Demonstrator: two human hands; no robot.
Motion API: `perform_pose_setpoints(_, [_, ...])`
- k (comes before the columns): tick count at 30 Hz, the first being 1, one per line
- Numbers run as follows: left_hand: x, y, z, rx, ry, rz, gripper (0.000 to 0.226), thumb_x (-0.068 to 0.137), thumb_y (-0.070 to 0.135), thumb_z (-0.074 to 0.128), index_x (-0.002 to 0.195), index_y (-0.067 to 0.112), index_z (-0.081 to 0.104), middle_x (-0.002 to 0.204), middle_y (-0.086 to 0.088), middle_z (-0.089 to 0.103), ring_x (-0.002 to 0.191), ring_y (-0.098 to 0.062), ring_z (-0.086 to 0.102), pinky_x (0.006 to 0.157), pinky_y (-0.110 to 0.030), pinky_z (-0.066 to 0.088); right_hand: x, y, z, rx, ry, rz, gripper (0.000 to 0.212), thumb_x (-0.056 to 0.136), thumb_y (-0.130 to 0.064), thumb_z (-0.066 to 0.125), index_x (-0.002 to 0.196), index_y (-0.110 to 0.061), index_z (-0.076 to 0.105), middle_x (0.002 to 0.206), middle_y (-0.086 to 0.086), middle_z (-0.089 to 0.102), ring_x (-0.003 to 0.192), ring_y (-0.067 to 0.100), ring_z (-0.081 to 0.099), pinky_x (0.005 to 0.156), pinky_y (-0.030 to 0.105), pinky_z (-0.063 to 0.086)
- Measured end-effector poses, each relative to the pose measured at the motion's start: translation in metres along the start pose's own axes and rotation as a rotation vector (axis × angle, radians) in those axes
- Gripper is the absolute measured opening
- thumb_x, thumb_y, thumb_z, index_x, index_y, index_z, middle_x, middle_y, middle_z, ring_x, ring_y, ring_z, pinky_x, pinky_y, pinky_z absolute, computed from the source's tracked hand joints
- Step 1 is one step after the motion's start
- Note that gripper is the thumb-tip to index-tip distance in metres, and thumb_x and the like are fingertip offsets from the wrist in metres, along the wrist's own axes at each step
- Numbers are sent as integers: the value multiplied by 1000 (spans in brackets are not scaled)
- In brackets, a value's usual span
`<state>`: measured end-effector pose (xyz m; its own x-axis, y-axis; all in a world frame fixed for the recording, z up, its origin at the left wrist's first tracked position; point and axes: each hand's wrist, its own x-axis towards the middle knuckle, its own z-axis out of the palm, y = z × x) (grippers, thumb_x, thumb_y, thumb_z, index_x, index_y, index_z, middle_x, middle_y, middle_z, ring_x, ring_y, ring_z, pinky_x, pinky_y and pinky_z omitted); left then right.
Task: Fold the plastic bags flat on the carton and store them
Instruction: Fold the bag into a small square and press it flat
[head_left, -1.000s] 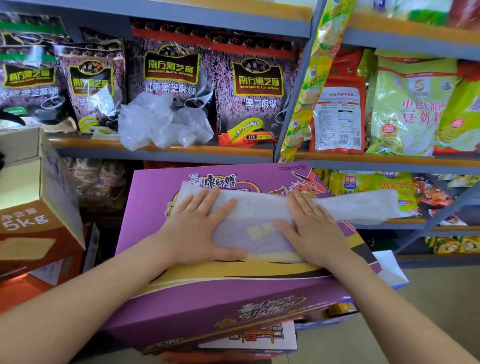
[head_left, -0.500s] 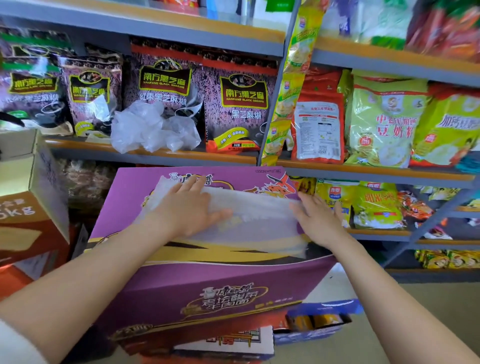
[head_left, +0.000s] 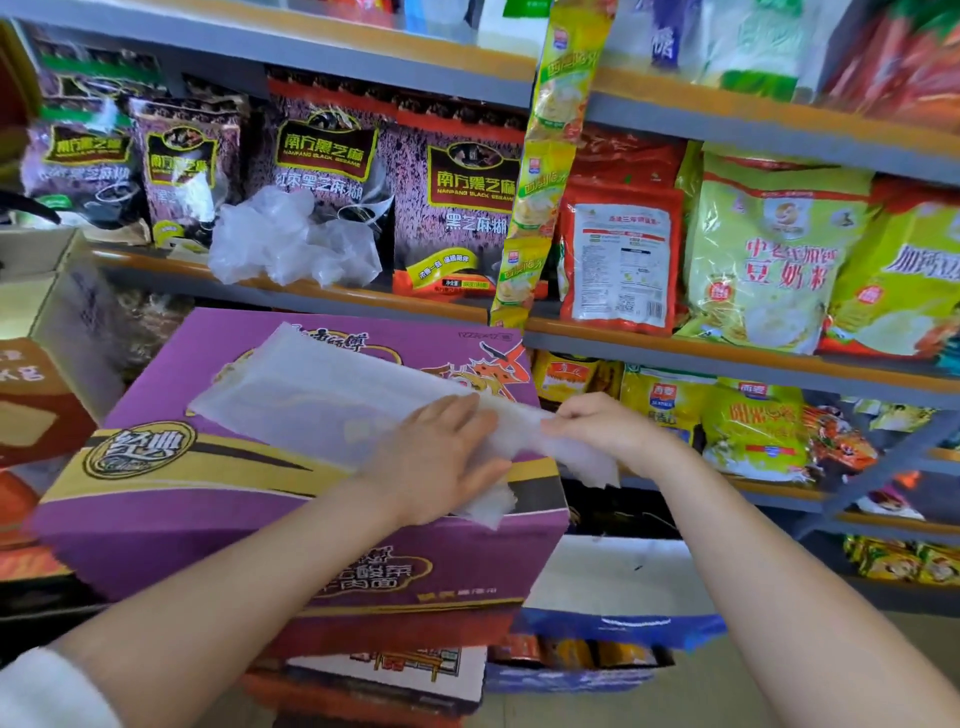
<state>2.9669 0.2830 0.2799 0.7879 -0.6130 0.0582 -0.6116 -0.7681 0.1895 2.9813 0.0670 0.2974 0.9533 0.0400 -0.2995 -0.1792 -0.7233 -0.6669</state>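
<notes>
A translucent white plastic bag (head_left: 322, 395) lies flattened across the top of a purple noodle carton (head_left: 156, 499). My left hand (head_left: 441, 457) rests flat on the bag's right part, fingers straight, pressing it onto the carton. My right hand (head_left: 602, 426) pinches the bag's right end just past the carton's right edge, where the plastic hangs off crumpled. A heap of crumpled clear plastic bags (head_left: 291, 244) sits on the shelf behind the carton.
Shelves (head_left: 727, 353) packed with snack and powder packets rise behind and to the right. A brown cardboard box (head_left: 47, 374) stands at left. Under the carton sit more boxes, one blue-edged and white (head_left: 618, 587).
My left hand slid from the bag's left part to its right part. My right hand left its flat press and took the bag's right end in a pinch. The view swung left.
</notes>
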Motion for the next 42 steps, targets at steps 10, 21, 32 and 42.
perform_pose_setpoints(10, [-14, 10, 4, 30, -155, 127, 114, 54, 92, 2, 147, 27, 5, 156, 0, 0, 141, -9, -4, 111, -25, -6, -78, -14, 4, 217, -197, -435, 15, 89, -11, 58, 83, -24, 61, 65, -15, 62, 61, 0, 53, 62, 16, 40])
perform_pose_setpoints(21, [-50, 0, -38, -557, -415, -44, 38, 73, 7, 56, 110, 6, 46, 57, 9, 59, 42, 0, 48, 43, -12, 34, -50, -50, 11, 381, -89, -484, 27, 82, -2, 56, 82, -25, 70, 71, -13, 66, 63, 2, 57, 60, 15, 43])
perform_pose_setpoints(32, [-41, -51, -46, -1027, 10, -344, 43, 64, 37, 69, 102, 18, 65, 101, 1, 71, 96, -14, 65, 88, -30, 48, 54, -87, 63, 80, 289, -126, 37, 88, -17, 47, 54, -13, 36, 55, 2, 37, 54, 19, 37, 49, 31, 22])
perform_pose_setpoints(42, [-22, -73, -39, -86, 68, -389, 17, 83, 24, 47, 70, 15, 40, 80, -7, 59, 83, -29, 54, 60, -30, 34, 90, -91, 64, -377, 398, 26, 35, 95, -37, 39, 94, -9, 59, 84, 6, 53, 91, 32, 58, 68, 33, 39])
